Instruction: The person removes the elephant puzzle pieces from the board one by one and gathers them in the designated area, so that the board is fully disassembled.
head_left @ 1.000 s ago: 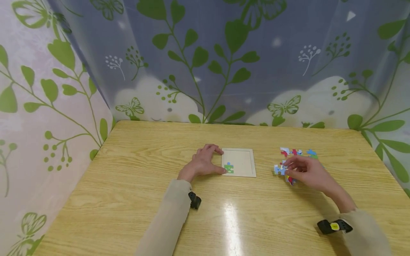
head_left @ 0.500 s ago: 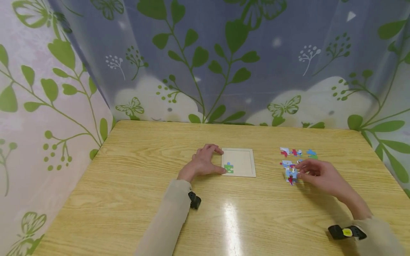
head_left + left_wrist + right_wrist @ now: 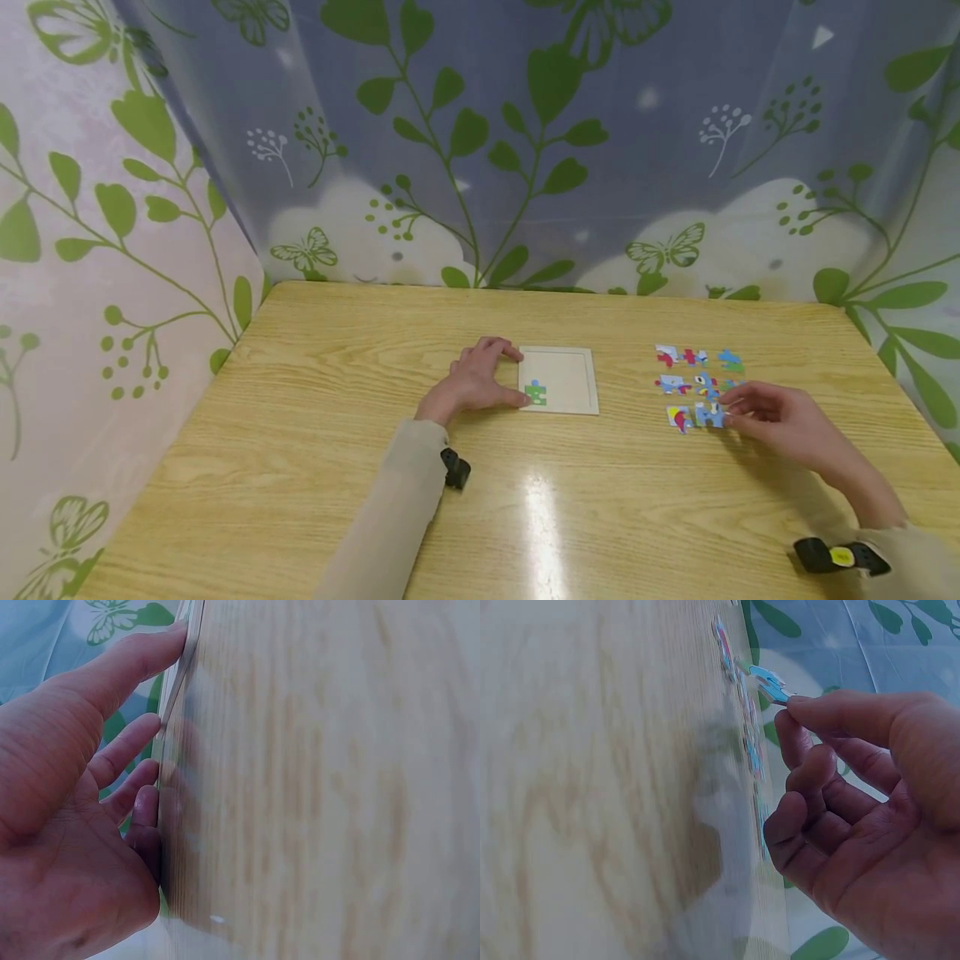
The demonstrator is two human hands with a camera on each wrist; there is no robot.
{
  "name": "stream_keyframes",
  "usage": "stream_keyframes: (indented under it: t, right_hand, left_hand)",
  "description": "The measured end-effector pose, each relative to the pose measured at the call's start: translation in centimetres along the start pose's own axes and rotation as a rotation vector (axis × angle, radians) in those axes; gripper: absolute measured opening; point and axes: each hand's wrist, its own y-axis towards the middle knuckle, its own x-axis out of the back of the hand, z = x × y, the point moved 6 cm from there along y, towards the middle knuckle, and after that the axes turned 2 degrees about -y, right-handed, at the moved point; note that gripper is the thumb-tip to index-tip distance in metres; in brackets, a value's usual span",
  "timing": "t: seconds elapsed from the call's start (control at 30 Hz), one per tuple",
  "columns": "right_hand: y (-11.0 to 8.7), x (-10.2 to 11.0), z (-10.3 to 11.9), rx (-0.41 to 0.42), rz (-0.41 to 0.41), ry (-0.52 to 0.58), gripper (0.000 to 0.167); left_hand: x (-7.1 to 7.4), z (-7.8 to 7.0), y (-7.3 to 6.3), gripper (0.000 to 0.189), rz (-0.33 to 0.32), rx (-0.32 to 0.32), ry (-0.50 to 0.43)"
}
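My left hand [image 3: 476, 377] rests at the left side of a pale square puzzle tray [image 3: 566, 408]. Its thumb touches the near-left corner, with a fingertip by the far-left one; the left wrist view [image 3: 82, 787] shows the thumb straight along the tray's edge. One green-and-blue puzzle piece [image 3: 536, 394] lies in the tray's near-left corner. Between thumb and forefinger, my right hand [image 3: 787, 421] pinches a light-blue puzzle piece [image 3: 710, 414], raised above the table in the right wrist view [image 3: 771, 684]. A yellow-and-red piece [image 3: 678, 418] lies just left of it.
Several loose puzzle pieces [image 3: 667, 356] lie in rough rows on the wooden table [image 3: 337, 350], right of the tray. A blue-and-green piece [image 3: 730, 360] is at the far right of them. Behind the table hangs a leaf-patterned curtain [image 3: 480, 192].
Holding the light-blue piece, my right hand has moved right and slightly nearer, uncovering several pieces. My left hand and the tray have stayed put.
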Motion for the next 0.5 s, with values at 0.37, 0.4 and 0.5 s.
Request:
stream_keyframes:
  t: [0.37, 0.4, 0.5]
  right_hand:
    - [-0.6, 0.3, -1.5, -0.073, 0.05, -0.011, 0.034]
    - [-0.6, 0.3, -1.6, -0.076, 0.055, -0.014, 0.034]
    - [-0.6, 0.2, -1.7, -0.078, 0.061, -0.029, 0.034]
  left_hand:
    - [0.0, 0.1, -0.1, 0.062, 0.001, 0.004, -0.001]
    - [0.0, 0.1, -0.1, 0.062, 0.002, 0.005, -0.002]
    - [0.0, 0.1, 0.0, 0.062, 0.004, 0.006, -0.005]
